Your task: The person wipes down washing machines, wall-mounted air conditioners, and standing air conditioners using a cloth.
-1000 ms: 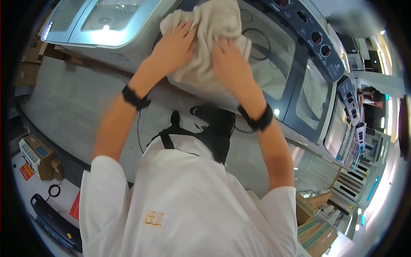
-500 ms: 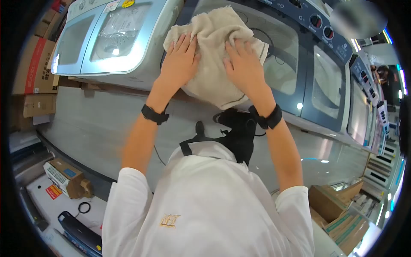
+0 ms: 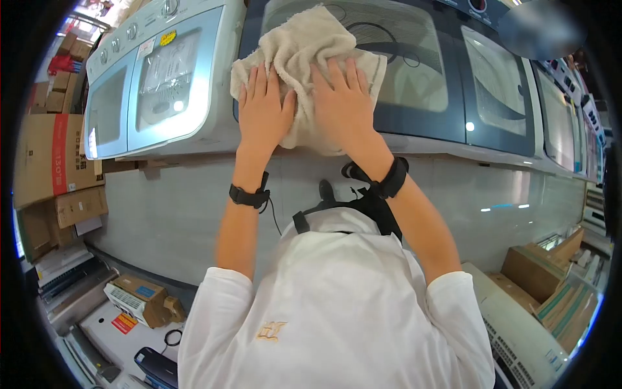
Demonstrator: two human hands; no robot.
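A crumpled beige towel lies over the left part of the glass lid of a dark twin-tub washing machine, its lower part by the machine's front edge. My left hand rests flat on the towel's left side, fingers stretched out and thumb apart. On the right side of the towel, my right hand presses down with its fingers spread; it is slightly blurred. Neither hand grips the fabric. Black bands circle both wrists.
To the left stands a light blue and white twin-tub washer with a yellow sticker. Cardboard boxes are stacked farther left. More washers continue the row at right. Behind me are opened cartons and a white appliance.
The view has shifted, so the washers sit differently in it. Both hands stay flat on the towel; the right has come closer to the left, and the towel is more bunched between them.
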